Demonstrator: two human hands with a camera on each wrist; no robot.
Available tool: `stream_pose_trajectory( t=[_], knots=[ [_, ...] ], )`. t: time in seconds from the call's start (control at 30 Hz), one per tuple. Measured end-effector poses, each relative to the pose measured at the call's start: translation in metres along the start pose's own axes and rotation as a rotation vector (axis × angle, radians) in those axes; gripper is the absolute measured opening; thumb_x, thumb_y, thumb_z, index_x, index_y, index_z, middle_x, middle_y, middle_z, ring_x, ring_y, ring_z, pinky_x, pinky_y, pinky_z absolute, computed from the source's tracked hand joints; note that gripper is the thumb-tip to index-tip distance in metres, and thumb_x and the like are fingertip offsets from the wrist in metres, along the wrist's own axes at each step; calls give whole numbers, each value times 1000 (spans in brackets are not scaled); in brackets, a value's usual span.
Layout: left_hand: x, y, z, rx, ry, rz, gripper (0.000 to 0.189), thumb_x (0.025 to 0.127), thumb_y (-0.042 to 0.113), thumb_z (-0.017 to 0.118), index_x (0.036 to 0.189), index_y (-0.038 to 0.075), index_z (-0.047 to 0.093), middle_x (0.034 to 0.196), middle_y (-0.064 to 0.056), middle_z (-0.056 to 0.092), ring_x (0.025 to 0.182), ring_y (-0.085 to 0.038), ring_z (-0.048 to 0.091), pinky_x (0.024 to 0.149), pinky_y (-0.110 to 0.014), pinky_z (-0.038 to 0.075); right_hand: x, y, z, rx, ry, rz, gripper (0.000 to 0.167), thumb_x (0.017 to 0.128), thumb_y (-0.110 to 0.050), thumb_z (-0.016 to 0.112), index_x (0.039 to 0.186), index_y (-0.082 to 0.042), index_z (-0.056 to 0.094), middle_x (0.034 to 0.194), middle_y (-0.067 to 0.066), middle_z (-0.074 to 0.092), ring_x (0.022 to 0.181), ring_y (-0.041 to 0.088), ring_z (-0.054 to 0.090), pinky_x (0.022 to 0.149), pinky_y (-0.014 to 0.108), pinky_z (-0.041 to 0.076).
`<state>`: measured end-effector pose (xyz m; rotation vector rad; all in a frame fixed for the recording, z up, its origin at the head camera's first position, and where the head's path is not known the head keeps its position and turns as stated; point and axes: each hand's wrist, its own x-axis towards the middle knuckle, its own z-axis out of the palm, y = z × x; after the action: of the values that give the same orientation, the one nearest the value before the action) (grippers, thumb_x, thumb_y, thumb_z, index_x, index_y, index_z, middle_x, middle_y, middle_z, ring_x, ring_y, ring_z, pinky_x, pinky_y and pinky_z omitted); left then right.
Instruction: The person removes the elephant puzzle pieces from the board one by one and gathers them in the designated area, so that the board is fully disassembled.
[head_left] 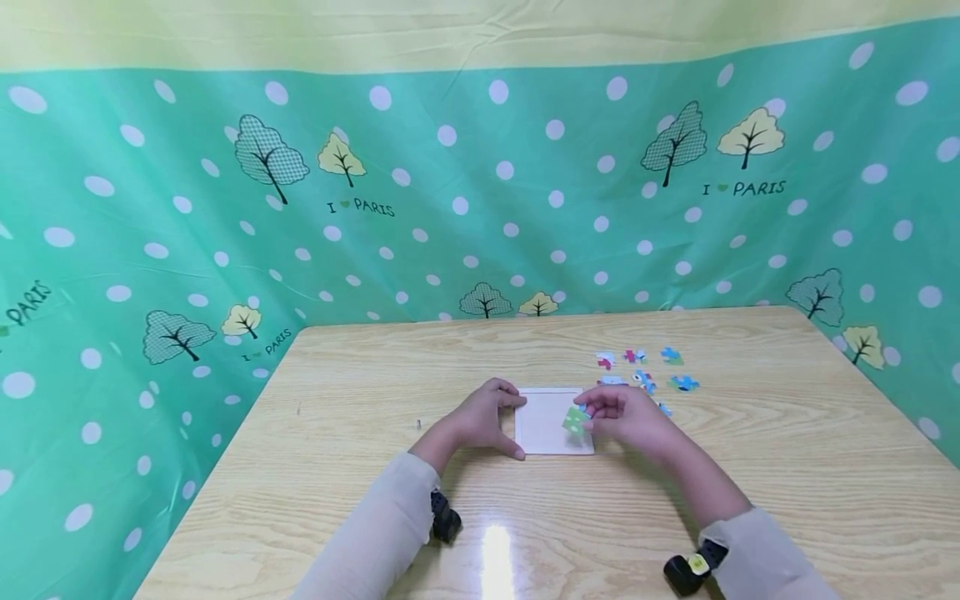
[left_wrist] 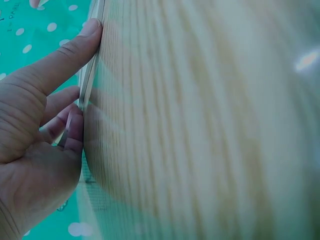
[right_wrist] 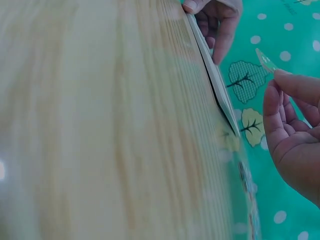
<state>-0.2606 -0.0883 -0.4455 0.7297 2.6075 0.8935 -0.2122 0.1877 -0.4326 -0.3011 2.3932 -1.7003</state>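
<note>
A flat white puzzle board (head_left: 540, 427) with a thin raised border lies on the table. At its left side my left hand (head_left: 478, 417) holds it, thumb at the near corner and fingertips by the far one. My right hand (head_left: 632, 418) pinches a green jigsaw piece (head_left: 575, 420) between thumb and fingers, above the board's right part. In the right wrist view that jigsaw piece (right_wrist: 266, 61) is tilted and raised over the board. Loose jigsaw pieces (head_left: 684, 383) in blue, green, red and white lie beyond the right hand, some partly hidden by it.
The wood-grain table (head_left: 360, 500) reaches back to a green dotted curtain (head_left: 420, 192). A tiny grey object (head_left: 418, 425) lies left of the left hand. Black wrist cameras (head_left: 446, 518) sit on both forearms, near the tabletop.
</note>
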Motion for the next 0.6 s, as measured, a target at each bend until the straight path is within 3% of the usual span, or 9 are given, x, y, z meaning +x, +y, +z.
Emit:
stream_pose_trajectory(
  t=[0.6],
  knots=[
    [-1,0,-1,-24,-7,-7,90,68,25,100,144,1,59,146,-11,47,135,-29,47,117,-41,38,-17,8,-25,-19,59,14,38,93,-3,76,128,7,67,117,13,67,100,20,63,82,22,57]
  ],
)
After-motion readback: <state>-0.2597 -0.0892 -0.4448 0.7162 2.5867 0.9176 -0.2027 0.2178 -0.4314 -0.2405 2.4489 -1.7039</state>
